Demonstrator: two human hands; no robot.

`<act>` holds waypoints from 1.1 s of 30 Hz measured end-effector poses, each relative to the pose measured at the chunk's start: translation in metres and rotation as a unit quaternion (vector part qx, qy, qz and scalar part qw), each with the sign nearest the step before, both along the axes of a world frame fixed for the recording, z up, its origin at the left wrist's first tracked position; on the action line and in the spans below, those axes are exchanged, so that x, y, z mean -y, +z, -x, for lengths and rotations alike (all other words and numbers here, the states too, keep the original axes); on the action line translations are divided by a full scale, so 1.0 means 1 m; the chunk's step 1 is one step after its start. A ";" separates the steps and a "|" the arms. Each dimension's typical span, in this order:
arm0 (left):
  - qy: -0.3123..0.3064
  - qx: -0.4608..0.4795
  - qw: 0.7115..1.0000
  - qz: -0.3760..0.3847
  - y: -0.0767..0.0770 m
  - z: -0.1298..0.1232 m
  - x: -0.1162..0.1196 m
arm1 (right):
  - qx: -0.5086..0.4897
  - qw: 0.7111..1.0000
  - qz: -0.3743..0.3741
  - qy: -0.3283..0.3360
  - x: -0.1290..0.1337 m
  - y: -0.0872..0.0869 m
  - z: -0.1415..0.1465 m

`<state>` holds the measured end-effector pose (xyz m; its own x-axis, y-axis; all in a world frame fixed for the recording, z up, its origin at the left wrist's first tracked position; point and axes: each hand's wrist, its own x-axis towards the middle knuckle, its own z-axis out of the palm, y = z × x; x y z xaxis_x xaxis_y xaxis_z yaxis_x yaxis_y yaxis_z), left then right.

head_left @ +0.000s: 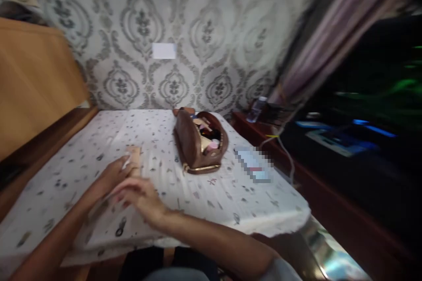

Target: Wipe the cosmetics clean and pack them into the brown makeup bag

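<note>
My left hand point(114, 174) is closed at the left of the cloth-covered table, its fingers on a flat peach-coloured piece point(135, 157) with a white bit near the fingertips; blur hides what kind of thing it is. Just in front, nearer to me, my right hand point(143, 199) hovers with loosely bent fingers apart, nothing visible in them. Its fingertips come close to the left wrist. To the right of both hands stands a brown zipped bag point(191, 142), its top gaping, with pink, beige and dark small items inside.
A pixelated flat rectangle point(253, 166) lies at the table's right side. Beyond it are a clear bottle point(257, 109) and a white cable point(290, 158) on a dark red ledge. A wooden panel point(36, 83) borders the left; a patterned wall point(198, 52) rises behind.
</note>
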<state>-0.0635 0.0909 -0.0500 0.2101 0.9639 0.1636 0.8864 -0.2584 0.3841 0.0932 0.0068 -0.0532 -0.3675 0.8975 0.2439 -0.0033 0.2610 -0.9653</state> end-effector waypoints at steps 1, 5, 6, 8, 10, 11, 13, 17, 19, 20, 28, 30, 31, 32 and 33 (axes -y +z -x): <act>-0.012 0.034 0.999 0.023 0.000 -0.001 0.001 | 0.014 0.999 -0.007 -0.039 -0.004 -0.007 -0.002; -0.018 0.169 0.985 0.033 -0.002 0.006 -0.003 | 0.160 0.960 -0.112 -0.199 -0.021 -0.031 -0.023; 0.000 0.186 0.982 0.030 -0.001 0.009 -0.005 | 0.197 0.949 -0.138 -0.205 -0.023 -0.034 -0.027; 0.038 0.208 0.977 0.029 0.004 0.012 -0.006 | 0.258 0.929 -0.166 -0.205 -0.026 -0.037 -0.031; 0.062 0.229 0.971 0.030 0.009 0.012 -0.007 | 0.301 0.913 -0.173 -0.214 -0.030 -0.037 -0.033; 0.067 0.239 0.968 0.029 0.011 0.012 -0.007 | 0.320 0.904 -0.174 -0.224 -0.034 -0.038 -0.034; 0.073 0.255 0.964 0.017 0.012 0.010 -0.009 | 0.350 0.888 -0.172 -0.244 -0.047 -0.040 -0.040; 0.062 0.238 0.969 -0.030 -0.002 0.009 -0.016 | 0.356 0.898 -0.134 -0.220 -0.083 -0.050 -0.058; 0.053 0.209 0.975 -0.045 -0.013 0.008 -0.019 | 0.323 0.921 -0.127 -0.176 -0.098 -0.054 -0.065; 0.047 0.194 0.979 -0.049 -0.018 0.007 -0.020 | 0.299 0.932 -0.126 -0.159 -0.103 -0.055 -0.068; 0.014 0.136 0.986 -0.096 -0.041 0.012 -0.034 | 0.225 0.962 -0.060 -0.146 -0.092 -0.053 -0.069; 0.017 0.137 0.985 -0.108 -0.039 0.014 -0.039 | 0.223 0.962 -0.058 -0.146 -0.086 -0.052 -0.068; 0.018 0.140 0.983 -0.115 -0.036 0.014 -0.039 | 0.221 0.963 -0.056 -0.144 -0.084 -0.051 -0.067; 0.017 0.142 0.982 -0.122 -0.033 0.012 -0.039 | 0.219 0.964 -0.055 -0.141 -0.083 -0.050 -0.067; 0.014 0.144 0.981 -0.128 -0.029 0.008 -0.036 | 0.215 0.965 -0.055 -0.138 -0.082 -0.049 -0.067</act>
